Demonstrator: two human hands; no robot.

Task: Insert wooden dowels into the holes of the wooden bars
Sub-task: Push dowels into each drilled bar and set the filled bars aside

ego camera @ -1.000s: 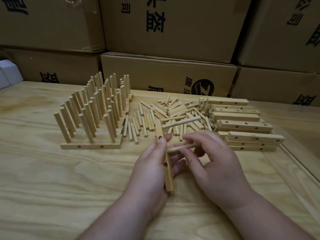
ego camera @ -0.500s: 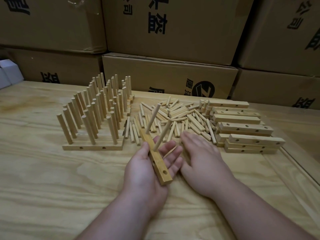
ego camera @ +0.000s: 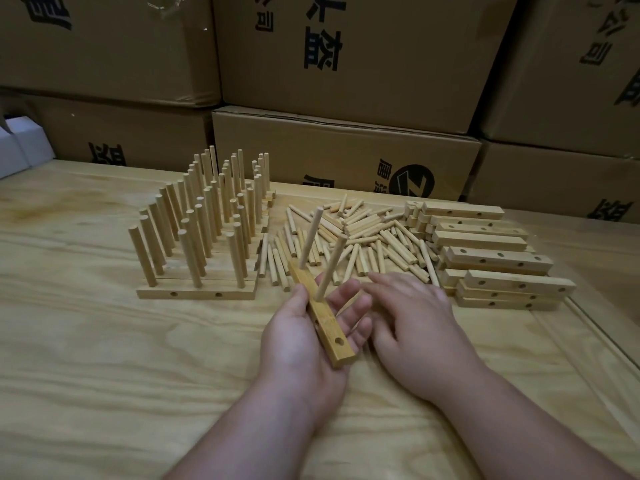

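Note:
My left hand (ego camera: 304, 337) holds a wooden bar (ego camera: 329, 327) between thumb and fingers, above the table. Two dowels stand in the bar: a far one (ego camera: 310, 237) and a middle one (ego camera: 331, 268). The bar's near hole (ego camera: 340, 341) has nothing in it. My right hand (ego camera: 412, 320) lies palm down beside the bar, fingers stretched toward the pile of loose dowels (ego camera: 363, 237); I see nothing in it. Behind the pile on the right is a stack of bare bars (ego camera: 485, 251).
Finished bars with upright dowels (ego camera: 204, 220) stand in rows at the left on the wooden table (ego camera: 104, 358). Cardboard boxes (ego camera: 346, 154) are stacked along the back edge. A white box (ego camera: 20, 147) sits at far left. A raised rim (ego camera: 602, 344) runs along the table's right side.
A second dowel that my right hand held a second ago now stands in the bar. My right hand has let go and moved toward the loose pile. The bar has tilted flatter.

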